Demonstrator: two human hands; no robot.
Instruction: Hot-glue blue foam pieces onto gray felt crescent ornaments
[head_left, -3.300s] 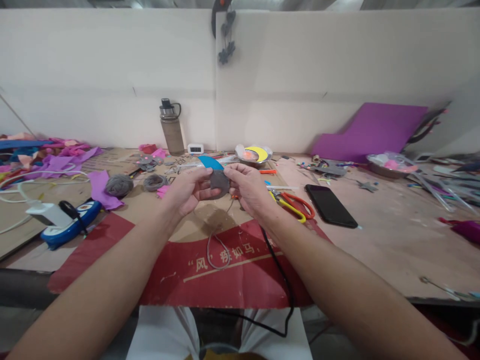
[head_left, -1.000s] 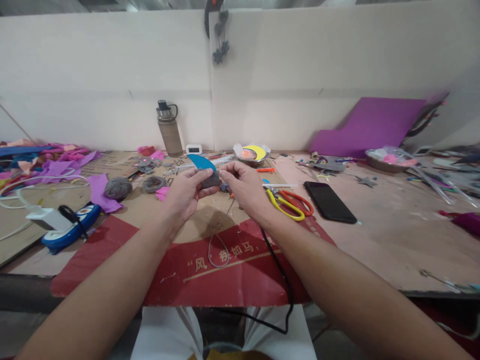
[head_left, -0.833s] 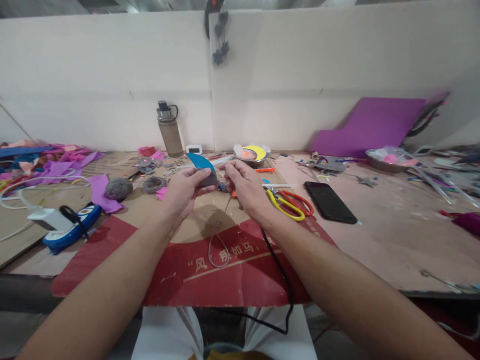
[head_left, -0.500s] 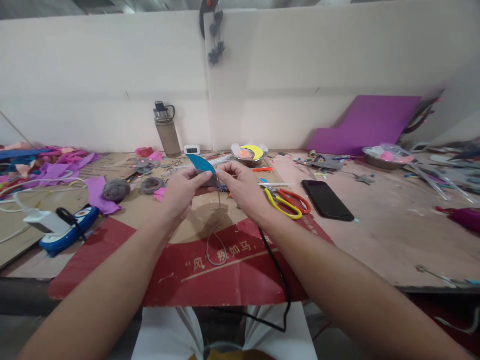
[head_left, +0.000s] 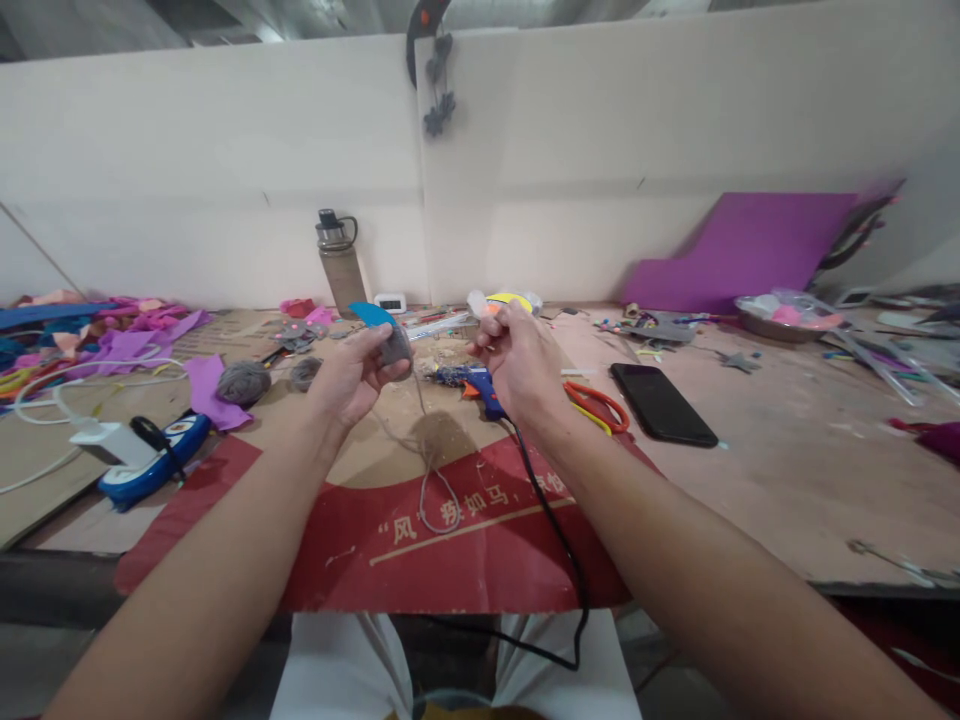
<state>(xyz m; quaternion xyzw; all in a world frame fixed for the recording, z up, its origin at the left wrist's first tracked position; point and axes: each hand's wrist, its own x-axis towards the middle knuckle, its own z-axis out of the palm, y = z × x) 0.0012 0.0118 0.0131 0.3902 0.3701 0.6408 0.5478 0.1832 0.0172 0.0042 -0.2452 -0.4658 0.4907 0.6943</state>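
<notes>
My left hand (head_left: 354,375) pinches a crescent-shaped piece (head_left: 373,315), blue at its pointed tip and grey at the lower end. A thin grey yarn (head_left: 424,400) trails from that piece down to a loop on the red cardboard. My right hand (head_left: 517,360) is raised apart from it, fingers curled together; whether something small sits in them is hidden. Just below the right hand lies a blue glue gun (head_left: 487,393) with an orange trigger, partly covered by the hand. Scissors with red and yellow handles (head_left: 600,405) lie beside the right wrist.
A black phone (head_left: 664,405) lies to the right. On the left are a grey yarn ball (head_left: 244,383), felt scraps (head_left: 135,345) and a blue power strip (head_left: 154,465). A bottle (head_left: 341,265) stands behind. The black cord (head_left: 551,530) hangs over the front edge.
My hands have separated. The left moved left and slightly down with the crescent piece; the right moved right, off the piece, uncovering the glue gun. The view shifted slightly.
</notes>
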